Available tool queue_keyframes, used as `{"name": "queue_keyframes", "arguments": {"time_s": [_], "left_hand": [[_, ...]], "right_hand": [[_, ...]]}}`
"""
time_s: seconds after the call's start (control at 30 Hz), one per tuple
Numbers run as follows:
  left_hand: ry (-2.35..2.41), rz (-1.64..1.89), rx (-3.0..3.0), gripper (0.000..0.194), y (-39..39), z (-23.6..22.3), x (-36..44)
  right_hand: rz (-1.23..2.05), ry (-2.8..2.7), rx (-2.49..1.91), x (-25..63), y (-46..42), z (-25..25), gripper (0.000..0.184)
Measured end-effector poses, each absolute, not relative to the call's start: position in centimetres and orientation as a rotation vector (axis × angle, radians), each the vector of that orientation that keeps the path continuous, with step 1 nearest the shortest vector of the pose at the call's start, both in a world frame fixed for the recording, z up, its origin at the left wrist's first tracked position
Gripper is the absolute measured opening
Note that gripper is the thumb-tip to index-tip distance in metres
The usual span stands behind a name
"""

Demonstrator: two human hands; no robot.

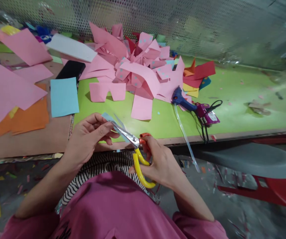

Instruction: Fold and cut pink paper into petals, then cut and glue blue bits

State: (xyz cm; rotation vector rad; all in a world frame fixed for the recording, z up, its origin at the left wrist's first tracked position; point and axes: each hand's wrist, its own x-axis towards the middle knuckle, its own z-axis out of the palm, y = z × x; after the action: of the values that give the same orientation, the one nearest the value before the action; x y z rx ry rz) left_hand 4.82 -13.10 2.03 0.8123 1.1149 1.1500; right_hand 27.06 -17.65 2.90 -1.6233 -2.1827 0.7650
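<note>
My left hand (91,134) pinches a small piece of light blue paper (108,117) at the table's front edge. My right hand (157,159) grips a pair of scissors (134,141) with yellow and orange handles. The scissor blades are parted around the blue paper, close to my left fingertips. Beyond my hands, a notched pink paper piece (103,92) lies on the green surface. A larger light blue sheet (64,97) sits to the left of it.
Pink paper pieces (143,73), some with blue dots, are heaped at the back. A blue glue gun (182,99) with a glue stick (184,132) lies to the right. A black phone (71,69) is partly under the blue sheet. Pink sheets (5,89) cover the left side.
</note>
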Motion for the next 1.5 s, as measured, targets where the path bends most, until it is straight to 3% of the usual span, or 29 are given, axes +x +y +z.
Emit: {"name": "queue_keyframes", "arguments": {"time_s": [0.83,1.17,1.33,1.5], "left_hand": [[1.046,1.106,0.792,0.032,-13.45,1.70,5.39],[0.996,1.125,0.755,0.024,-13.62,1.40,5.35],[0.998,1.120,0.723,0.025,-13.66,1.63,5.34],[1.012,1.129,0.723,0.029,-13.43,2.03,5.27]], "right_hand": [[0.786,-2.204,-1.597,26.88,-17.14,3.14,0.058],[0.839,-2.153,-1.615,26.74,-16.89,2.90,0.058],[0.964,-2.083,-1.598,26.62,-16.88,2.72,0.062],[1.291,-1.839,-1.478,27.19,-16.93,2.57,0.058]]}}
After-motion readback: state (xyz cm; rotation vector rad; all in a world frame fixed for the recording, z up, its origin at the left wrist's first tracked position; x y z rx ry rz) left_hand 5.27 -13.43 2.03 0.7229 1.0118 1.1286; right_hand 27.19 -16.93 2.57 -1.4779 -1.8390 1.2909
